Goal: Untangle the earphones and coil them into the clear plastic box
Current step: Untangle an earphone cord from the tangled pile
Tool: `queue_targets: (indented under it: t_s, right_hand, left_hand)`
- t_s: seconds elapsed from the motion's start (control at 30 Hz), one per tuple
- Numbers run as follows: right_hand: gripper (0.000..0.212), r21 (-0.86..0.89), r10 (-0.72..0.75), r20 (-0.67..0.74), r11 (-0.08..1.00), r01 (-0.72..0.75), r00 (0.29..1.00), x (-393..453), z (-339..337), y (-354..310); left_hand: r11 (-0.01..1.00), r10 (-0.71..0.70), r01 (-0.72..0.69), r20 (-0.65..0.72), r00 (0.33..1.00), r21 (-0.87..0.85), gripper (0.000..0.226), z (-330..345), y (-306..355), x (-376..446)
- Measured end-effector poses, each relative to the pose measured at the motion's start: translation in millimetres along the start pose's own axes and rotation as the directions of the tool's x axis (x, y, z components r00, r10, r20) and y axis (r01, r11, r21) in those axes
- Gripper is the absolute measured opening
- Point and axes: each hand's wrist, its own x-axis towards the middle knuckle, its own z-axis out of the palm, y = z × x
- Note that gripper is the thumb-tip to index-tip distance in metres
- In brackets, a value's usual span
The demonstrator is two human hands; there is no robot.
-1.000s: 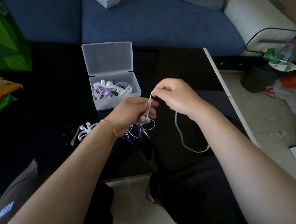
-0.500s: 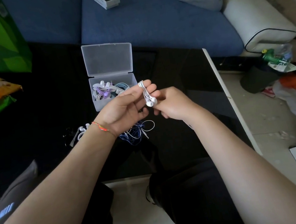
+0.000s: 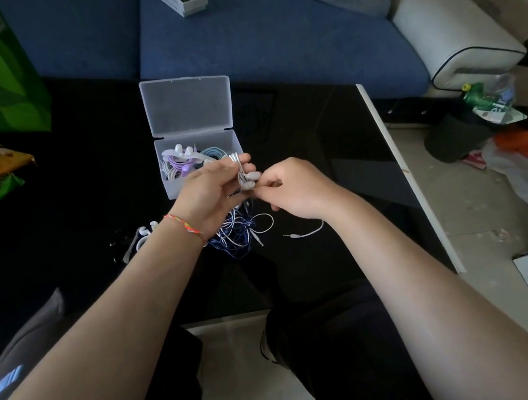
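Just in front of the clear plastic box (image 3: 197, 162), the left hand (image 3: 212, 194) has its grip curled around the white earphones (image 3: 245, 177). The right hand (image 3: 295, 188) pinches their cable beside it, above the tangled pile (image 3: 238, 231) on the worktop (image 3: 52, 214).

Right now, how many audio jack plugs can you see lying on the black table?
2: one jack plug at the blue-and-white cable tangle, another jack plug on the white cable below the right hand. Others may be hidden.
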Motion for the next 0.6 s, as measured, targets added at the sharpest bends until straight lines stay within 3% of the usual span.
queue_targets:
  t_s: [0.33, 0.6]
  right_hand:
    - [0.02, -0.031, -0.005, -0.124, 1.0, 0.001, 0.992, -0.2, -3.1, -0.3]
    - [0.018, -0.037, -0.029, -0.137, 0.999, 0.024, 0.99, 1.3, -4.4, -0.9]
  left_hand:
    - [0.999, 0.0, 0.004, -0.136, 0.991, 0.031, 0.021, -5.6, -4.8, 7.4]
    - [0.996, -0.005, 0.017, -0.137, 0.991, 0.085, 0.022, 0.5, -3.6, 4.6]
